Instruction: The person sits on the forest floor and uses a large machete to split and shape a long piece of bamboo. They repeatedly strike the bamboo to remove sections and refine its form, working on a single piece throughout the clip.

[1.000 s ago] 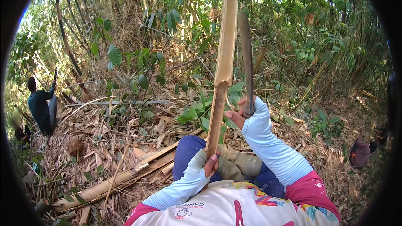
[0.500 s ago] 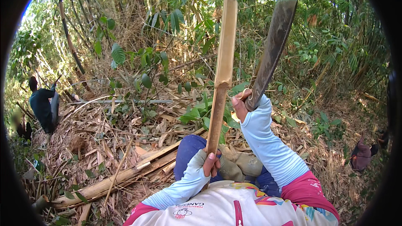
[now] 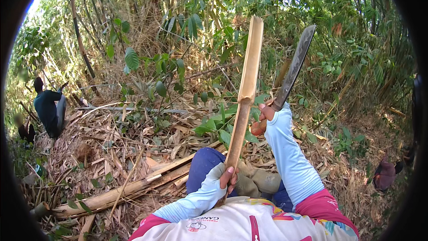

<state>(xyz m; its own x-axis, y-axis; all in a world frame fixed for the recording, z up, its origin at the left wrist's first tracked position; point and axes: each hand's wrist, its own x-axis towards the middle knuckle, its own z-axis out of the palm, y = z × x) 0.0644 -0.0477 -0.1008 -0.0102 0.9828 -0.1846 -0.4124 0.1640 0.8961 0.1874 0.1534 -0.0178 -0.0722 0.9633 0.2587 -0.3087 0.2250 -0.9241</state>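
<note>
Far to the left, another person [image 3: 48, 109] stands among dry leaves, and a long bamboo pole [image 3: 129, 187] lies on the ground. Nearer the middle, the left hand [image 3: 228, 179] is closed around the lower end of a split bamboo stick [image 3: 246, 91], holding it upright. Just right of it, the right hand [image 3: 264, 118] grips a machete [image 3: 294, 69], its blade raised beside the stick without touching it.

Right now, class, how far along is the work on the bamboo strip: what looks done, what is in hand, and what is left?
Done: the bamboo strip is already a split, open half, and more split lengths lie on the ground. In hand: the left hand holds the strip upright near its base, while the right hand raises a machete beside it. Left: the blade has not yet met the strip.
</note>
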